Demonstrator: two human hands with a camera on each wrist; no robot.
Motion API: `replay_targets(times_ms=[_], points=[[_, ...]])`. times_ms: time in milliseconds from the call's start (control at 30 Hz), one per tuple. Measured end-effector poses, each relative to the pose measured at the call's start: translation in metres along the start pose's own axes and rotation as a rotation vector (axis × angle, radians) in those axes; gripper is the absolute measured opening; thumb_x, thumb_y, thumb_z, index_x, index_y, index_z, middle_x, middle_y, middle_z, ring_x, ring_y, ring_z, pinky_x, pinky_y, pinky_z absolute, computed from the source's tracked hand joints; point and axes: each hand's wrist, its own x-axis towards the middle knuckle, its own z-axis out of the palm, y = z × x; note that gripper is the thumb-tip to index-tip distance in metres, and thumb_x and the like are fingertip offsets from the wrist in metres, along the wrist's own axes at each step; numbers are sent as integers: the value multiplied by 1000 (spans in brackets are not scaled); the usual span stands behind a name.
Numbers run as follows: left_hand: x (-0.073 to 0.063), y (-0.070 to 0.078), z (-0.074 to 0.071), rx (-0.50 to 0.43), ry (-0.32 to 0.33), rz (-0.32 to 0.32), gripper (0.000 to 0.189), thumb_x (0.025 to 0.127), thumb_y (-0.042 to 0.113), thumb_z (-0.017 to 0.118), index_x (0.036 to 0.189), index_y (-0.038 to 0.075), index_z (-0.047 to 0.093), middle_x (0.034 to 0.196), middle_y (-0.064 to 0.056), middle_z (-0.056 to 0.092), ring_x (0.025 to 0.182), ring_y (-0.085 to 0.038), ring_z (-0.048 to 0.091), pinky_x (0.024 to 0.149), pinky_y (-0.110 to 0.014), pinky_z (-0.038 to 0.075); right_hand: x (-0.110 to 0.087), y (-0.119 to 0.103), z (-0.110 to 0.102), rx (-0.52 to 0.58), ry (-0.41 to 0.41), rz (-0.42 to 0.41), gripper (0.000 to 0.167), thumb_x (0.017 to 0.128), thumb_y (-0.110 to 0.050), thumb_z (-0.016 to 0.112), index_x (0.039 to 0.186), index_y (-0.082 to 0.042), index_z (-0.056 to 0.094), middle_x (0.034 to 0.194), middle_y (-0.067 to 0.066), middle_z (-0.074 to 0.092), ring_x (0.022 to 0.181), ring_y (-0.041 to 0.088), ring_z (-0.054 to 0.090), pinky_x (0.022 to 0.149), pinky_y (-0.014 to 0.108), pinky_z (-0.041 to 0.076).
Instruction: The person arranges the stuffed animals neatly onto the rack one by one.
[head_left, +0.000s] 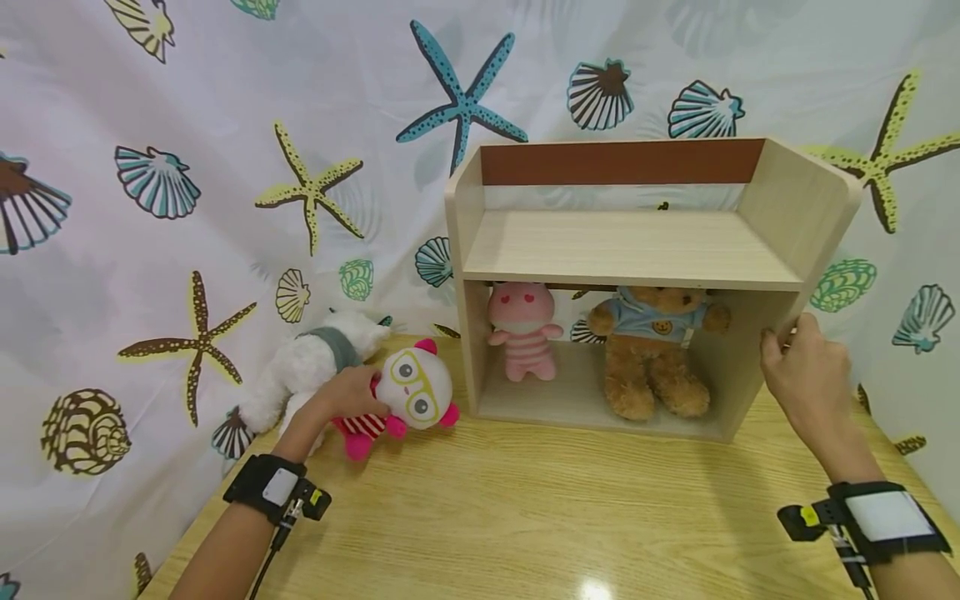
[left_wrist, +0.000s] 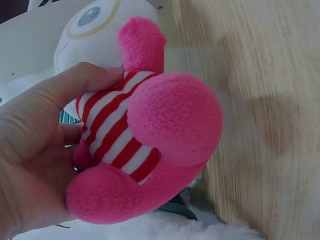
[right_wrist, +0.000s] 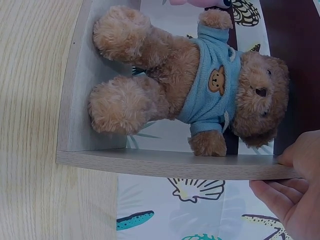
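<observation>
Left hand (head_left: 352, 398) is curling its fingers (left_wrist: 85, 75) round the striped body of a pink plush (head_left: 405, 398), which is lying on the surface (head_left: 525, 517) just left of the shelf (head_left: 630, 250), against a white plush (head_left: 307, 367). Right hand (head_left: 806, 367) is gripping the shelf's right wall, thumb in front and fingers behind. Inside the lower compartment, 2 toys are sitting upright: a pink doll (head_left: 522, 329) and a bear (head_left: 651, 350) in a blue shirt.

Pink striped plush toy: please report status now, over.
Left grip holds the pink-and-white striped plush toy on the table. Right grip grips the wooden shelf side. Lower compartment: pink doll, brown bear.
</observation>
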Motion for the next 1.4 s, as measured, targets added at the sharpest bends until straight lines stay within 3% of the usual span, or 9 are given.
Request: replay_targets(times_ms=[467, 767, 1400], points=[[-9, 12, -7, -56, 86, 17, 52, 74, 25, 79, 113, -4, 60, 99, -11, 65, 85, -25, 60, 76, -45, 51, 0, 1, 1, -4, 29, -14, 34, 99, -11, 52, 109, 21, 48, 86, 43, 58, 60, 52, 61, 35, 33, 36], [-13, 17, -13, -119, 146, 30, 52, 76, 20, 80, 117, -3, 59, 103, -13, 65, 89, -28, 60, 80, -47, 50, 0, 0, -1, -9, 9, 8, 37, 100, -12, 52, 115, 22, 47, 91, 45, 57, 65, 55, 62, 36, 33, 39], [-22, 26, -21, -171, 202, 50, 50, 79, 23, 80, 115, -2, 57, 102, -13, 65, 88, -27, 59, 77, -44, 51, 0, 1, 2, 2, 39, -24, 33, 99, -9, 54, 108, 22, 48, 83, 42, 58, 54, 48, 60, 34, 31, 35]])
